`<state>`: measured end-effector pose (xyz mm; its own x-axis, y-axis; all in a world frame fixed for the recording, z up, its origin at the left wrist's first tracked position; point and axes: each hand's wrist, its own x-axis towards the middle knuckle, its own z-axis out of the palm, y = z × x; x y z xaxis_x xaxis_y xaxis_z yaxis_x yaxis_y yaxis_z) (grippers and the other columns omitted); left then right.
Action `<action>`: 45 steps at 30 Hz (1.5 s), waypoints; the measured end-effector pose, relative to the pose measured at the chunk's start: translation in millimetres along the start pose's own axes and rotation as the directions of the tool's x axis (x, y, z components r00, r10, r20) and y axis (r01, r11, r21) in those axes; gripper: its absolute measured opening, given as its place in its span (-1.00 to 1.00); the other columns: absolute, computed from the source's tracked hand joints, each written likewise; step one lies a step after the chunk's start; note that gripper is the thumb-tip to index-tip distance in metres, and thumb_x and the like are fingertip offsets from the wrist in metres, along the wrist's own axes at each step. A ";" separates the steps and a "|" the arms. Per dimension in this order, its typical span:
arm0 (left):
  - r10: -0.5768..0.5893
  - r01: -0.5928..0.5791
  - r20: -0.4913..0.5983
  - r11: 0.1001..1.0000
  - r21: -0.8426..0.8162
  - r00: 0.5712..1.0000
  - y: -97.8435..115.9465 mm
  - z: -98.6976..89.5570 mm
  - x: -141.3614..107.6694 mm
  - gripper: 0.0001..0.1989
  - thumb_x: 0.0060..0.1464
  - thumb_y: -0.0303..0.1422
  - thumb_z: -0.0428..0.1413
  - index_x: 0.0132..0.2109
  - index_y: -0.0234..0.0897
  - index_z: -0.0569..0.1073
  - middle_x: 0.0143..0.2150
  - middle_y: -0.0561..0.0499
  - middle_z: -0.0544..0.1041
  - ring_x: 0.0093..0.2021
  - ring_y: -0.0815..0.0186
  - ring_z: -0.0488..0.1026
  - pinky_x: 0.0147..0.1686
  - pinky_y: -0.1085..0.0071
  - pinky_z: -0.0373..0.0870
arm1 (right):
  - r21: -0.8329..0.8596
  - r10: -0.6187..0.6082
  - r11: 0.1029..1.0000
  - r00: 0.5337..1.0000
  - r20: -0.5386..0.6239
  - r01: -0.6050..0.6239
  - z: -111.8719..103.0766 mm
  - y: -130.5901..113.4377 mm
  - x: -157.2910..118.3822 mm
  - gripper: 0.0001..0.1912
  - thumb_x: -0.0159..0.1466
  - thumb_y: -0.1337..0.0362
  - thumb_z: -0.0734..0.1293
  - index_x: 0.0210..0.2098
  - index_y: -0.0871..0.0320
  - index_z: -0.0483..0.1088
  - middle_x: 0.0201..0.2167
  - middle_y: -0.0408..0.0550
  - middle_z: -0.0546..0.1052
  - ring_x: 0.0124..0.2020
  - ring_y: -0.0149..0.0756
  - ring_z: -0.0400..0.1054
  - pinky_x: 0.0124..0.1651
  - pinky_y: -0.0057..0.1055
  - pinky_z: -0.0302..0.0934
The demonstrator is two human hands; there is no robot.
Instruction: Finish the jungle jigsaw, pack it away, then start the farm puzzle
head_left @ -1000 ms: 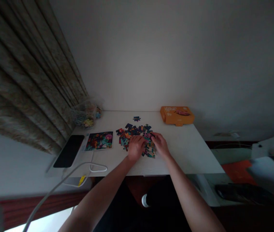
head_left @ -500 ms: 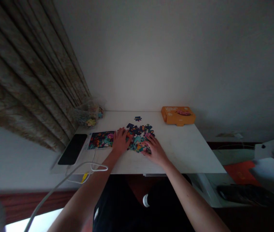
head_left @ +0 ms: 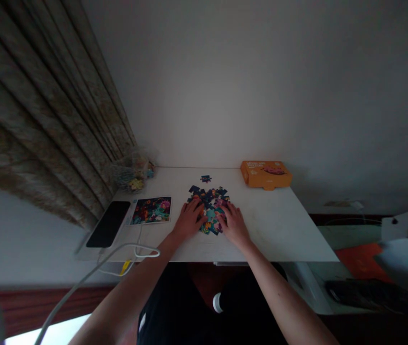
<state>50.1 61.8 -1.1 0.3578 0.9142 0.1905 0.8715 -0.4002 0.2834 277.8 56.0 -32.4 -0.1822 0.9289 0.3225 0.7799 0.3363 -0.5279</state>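
A colourful heap of jigsaw puzzle pieces (head_left: 210, 213) lies on the white table, between my two hands. My left hand (head_left: 189, 219) rests on the heap's left side, fingers spread and pointing away from me. On the right side, my right hand (head_left: 233, 223) lies over the edge of the heap with its fingers apart. Neither hand grips a piece that I can see; some pieces are hidden under the fingers. One dark puzzle piece (head_left: 205, 178) sits apart, beyond the heap. Left of my left hand lies a printed picture card (head_left: 151, 210) with a bright floral design.
An orange puzzle box (head_left: 266, 175) stands at the table's back right. A black phone (head_left: 109, 224) lies at the left edge, near a white cable (head_left: 117, 245). A clear bag with small items (head_left: 132, 177) sits at the back left by the curtain (head_left: 45, 110).
My left hand has moved right, off the picture card's edge and against the heap. The pieces are drawn closer together. My right hand has shifted slightly.
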 end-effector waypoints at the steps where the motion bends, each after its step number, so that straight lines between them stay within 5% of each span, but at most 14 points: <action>1: 0.012 -0.012 -0.011 1.000 0.005 1.000 4.9 0.3 -1.7 -0.49 0.38 -0.15 0.04 0.36 -0.25 0.36 0.46 -0.26 0.27 0.48 0.04 0.16 0.43 -0.11 0.06 | 0.012 -0.007 1.000 1.000 0.003 0.007 1.1 0.3 0.1 -0.53 0.48 0.02 0.18 0.26 0.03 0.39 0.38 0.14 0.32 0.42 0.11 0.15 0.45 0.27 -0.04; 4: 0.051 -0.050 -0.043 0.998 0.029 0.998 17.0 0.0 -6.7 -0.45 0.35 -0.11 0.08 0.38 -0.21 0.35 0.47 -0.26 0.26 0.48 0.01 0.16 0.45 -0.18 -0.02 | 0.075 0.021 0.997 0.999 -0.032 -0.018 1.1 6.4 4.0 -0.53 0.46 -0.02 0.18 0.22 0.03 0.42 0.37 0.14 0.34 0.42 0.09 0.15 0.44 0.20 0.00; 8: 0.104 -0.102 -0.033 0.994 0.042 0.994 21.8 -3.4 -9.4 -0.48 0.33 -0.12 0.10 0.36 -0.15 0.39 0.48 -0.20 0.25 0.49 0.01 0.15 0.47 -0.17 -0.06 | 0.153 0.224 0.969 0.949 -0.222 -0.193 -18.5 39.0 23.2 -0.48 0.40 -0.07 0.21 0.16 0.13 0.41 0.24 0.25 0.43 0.30 0.06 0.28 0.37 0.10 0.14; 14: 0.140 -0.139 -0.029 0.990 0.025 0.990 19.2 -3.5 -7.7 -0.46 0.35 -0.07 0.05 0.35 -0.21 0.40 0.42 -0.23 0.34 0.45 0.02 0.23 0.47 -0.15 -0.02 | 0.049 0.626 0.741 0.663 -0.410 -0.669 -72.2 104.9 70.4 -0.19 0.18 -0.08 0.44 0.25 0.26 0.25 0.23 0.44 0.39 0.29 0.29 0.26 0.25 0.21 0.18; 17: 0.149 -0.148 -0.045 0.989 0.015 0.988 18.1 -0.7 -6.8 -0.48 0.36 -0.09 0.04 0.34 -0.21 0.41 0.40 -0.22 0.37 0.43 0.02 0.27 0.46 -0.14 0.02 | 0.069 0.727 0.625 0.549 -0.412 -0.777 -82.8 122.5 92.4 -0.11 0.06 0.01 0.55 0.26 0.21 0.21 0.22 0.43 0.42 0.28 0.31 0.28 0.24 0.22 0.18; 19: 0.149 -0.149 -0.051 0.989 0.006 0.988 17.3 0.8 -6.2 -0.49 0.35 -0.11 0.05 0.33 -0.20 0.42 0.38 -0.21 0.40 0.41 0.01 0.30 0.45 -0.14 0.05 | 0.092 0.758 0.591 0.512 -0.405 -0.802 -83.3 129.5 103.8 -0.12 0.03 0.03 0.57 0.23 0.18 0.23 0.18 0.42 0.46 0.24 0.30 0.31 0.23 0.21 0.19; 26: 0.130 -0.131 -0.058 0.991 -0.015 0.990 17.2 0.1 -4.5 -0.52 0.32 -0.16 0.09 0.32 -0.14 0.45 0.35 -0.17 0.45 0.39 0.01 0.33 0.45 -0.13 0.08 | 0.160 0.743 0.607 0.484 -0.462 -0.779 -80.0 144.1 116.1 -0.41 0.10 0.07 0.51 0.04 0.15 0.33 0.01 0.30 0.56 0.10 0.21 0.43 0.17 0.17 0.24; 33: 0.137 -0.140 -0.081 0.990 -0.024 0.987 17.6 -1.0 -4.1 -0.53 0.31 -0.16 0.10 0.29 -0.16 0.47 0.33 -0.17 0.47 0.38 0.01 0.34 0.44 -0.13 0.11 | 0.224 0.584 0.789 0.586 -0.562 -0.572 -94.5 149.2 94.6 -0.53 0.14 0.00 0.43 -0.09 0.16 0.34 -0.05 0.15 0.51 -0.05 -0.05 0.44 0.07 -0.11 0.34; 39: 0.158 -0.161 -0.087 0.987 -0.017 0.984 17.1 0.5 -5.2 -0.53 0.33 -0.16 0.07 0.29 -0.19 0.46 0.31 -0.18 0.48 0.36 0.03 0.37 0.46 -0.12 0.07 | 0.349 0.502 0.864 0.590 -0.632 -0.362 -122.7 126.9 42.2 -0.36 0.08 -0.22 0.45 -0.11 0.11 0.30 -0.11 0.01 0.48 -0.36 -0.31 0.39 -0.24 -0.29 0.36; 45: 0.182 -0.183 -0.103 0.983 0.001 0.978 15.3 3.9 -6.7 -0.51 0.37 -0.12 0.01 0.31 -0.21 0.44 0.34 -0.20 0.45 0.38 0.04 0.34 0.46 -0.08 0.07 | 0.290 0.386 0.923 0.616 -0.687 -0.255 -171.2 93.3 10.4 -0.44 0.11 -0.13 0.51 -0.14 0.12 0.34 -0.16 -0.02 0.49 -0.41 -0.37 0.36 -0.33 -0.37 0.31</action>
<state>62.3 49.9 -1.8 0.4742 0.8145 0.3343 0.7918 -0.5605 0.2427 451.2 70.4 56.2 0.6001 0.5950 0.5347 0.5924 0.1186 -0.7969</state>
